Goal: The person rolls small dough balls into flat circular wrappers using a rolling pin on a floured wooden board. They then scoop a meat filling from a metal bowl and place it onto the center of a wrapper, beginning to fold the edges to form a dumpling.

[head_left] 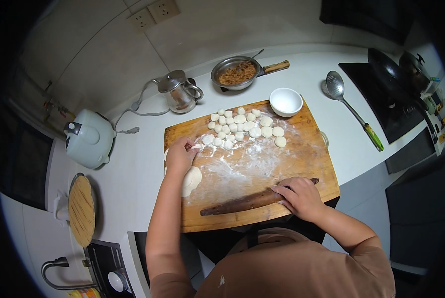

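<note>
My right hand (302, 198) is wrapped over the right part of a dark brown tapered rolling pin (242, 202), which lies along the near side of a wooden board (312, 164). At the board's left side is my left hand (181, 155), its fingers curled together by a small white bit of dough or flour; what they hold, if anything, is hidden. Thin round dough wrappers (192, 180) lie just below that hand, partly covered by my forearm. Several small dough pieces (239, 119) sit in a group at the far side, some flattened into discs (280, 142). Loose flour (242, 161) covers the middle.
A white bowl (286, 102) stands on the board's far right corner. Behind are a pan of brown filling (238, 74) and a metal kettle (179, 93). A slotted ladle (349, 104) lies right, beside a black hob (376, 99). Leftward are a pale appliance (89, 139) and a round ribbed lid-like disc (81, 211).
</note>
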A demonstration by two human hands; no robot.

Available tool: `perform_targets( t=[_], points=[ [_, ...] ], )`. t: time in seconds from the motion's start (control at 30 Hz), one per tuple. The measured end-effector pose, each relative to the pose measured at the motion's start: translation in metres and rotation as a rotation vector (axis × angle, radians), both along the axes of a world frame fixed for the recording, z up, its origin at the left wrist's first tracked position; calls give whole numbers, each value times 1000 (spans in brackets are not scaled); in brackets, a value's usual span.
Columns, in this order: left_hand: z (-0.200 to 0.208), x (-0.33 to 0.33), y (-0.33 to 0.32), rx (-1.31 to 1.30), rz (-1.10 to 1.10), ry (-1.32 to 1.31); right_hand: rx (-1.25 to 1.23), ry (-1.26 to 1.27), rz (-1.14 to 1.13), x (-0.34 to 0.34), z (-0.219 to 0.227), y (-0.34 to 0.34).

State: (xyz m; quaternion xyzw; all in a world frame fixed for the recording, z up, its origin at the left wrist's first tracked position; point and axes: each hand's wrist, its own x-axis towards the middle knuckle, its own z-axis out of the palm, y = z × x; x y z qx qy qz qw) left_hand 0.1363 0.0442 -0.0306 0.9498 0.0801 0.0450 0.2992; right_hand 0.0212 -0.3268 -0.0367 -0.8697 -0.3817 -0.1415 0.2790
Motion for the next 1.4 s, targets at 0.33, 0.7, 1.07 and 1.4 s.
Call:
perform_targets(
  t=[0.33,0.7,1.07,1.4],
  points=[
    [7,-61,-100,70,-841,-215,-7,23,168,2,0,0],
    [-22,-55,-157,303,-1099,-159,-47,-6,237,2,1,-3],
    [-19,-52,-159,369,-1012,-166,-60,-10,223,8,5,-12],
    [15,-49,-117,-491,-621,165,-109,0,162,2,9,-21]
  ],
)
